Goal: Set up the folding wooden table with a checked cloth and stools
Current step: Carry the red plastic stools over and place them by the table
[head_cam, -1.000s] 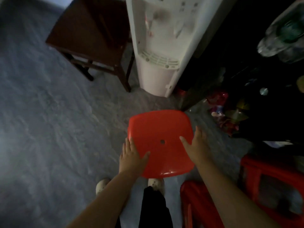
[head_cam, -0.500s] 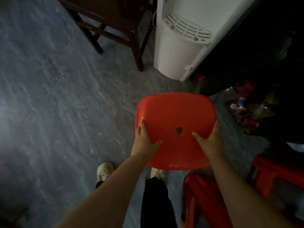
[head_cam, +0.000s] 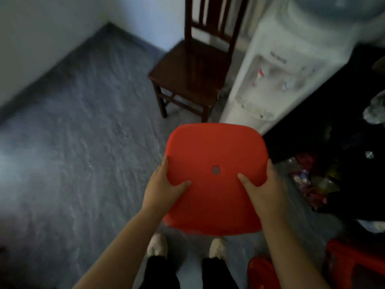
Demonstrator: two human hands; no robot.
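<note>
A red plastic stool (head_cam: 214,153) with a small round hole in its seat is held up in front of me, seat facing the camera. My left hand (head_cam: 161,189) grips its left edge, thumb on the seat. My right hand (head_cam: 262,188) grips the right edge the same way. The stool's legs are hidden under the seat. More red stools (head_cam: 352,261) stand at the lower right, and another red piece (head_cam: 261,272) lies beside my right forearm. No folding table or checked cloth is in view.
A dark wooden chair (head_cam: 193,67) stands ahead against the wall. A white water dispenser (head_cam: 277,65) is right of it. Dark clutter with wrappers (head_cam: 310,184) fills the right side. Grey stone floor (head_cam: 73,153) spreads to the left. My feet (head_cam: 157,246) are below the stool.
Both hands closed on the stool's sides and lifted it toward me. My view tilted up, so the chair back and the dispenser top came into sight.
</note>
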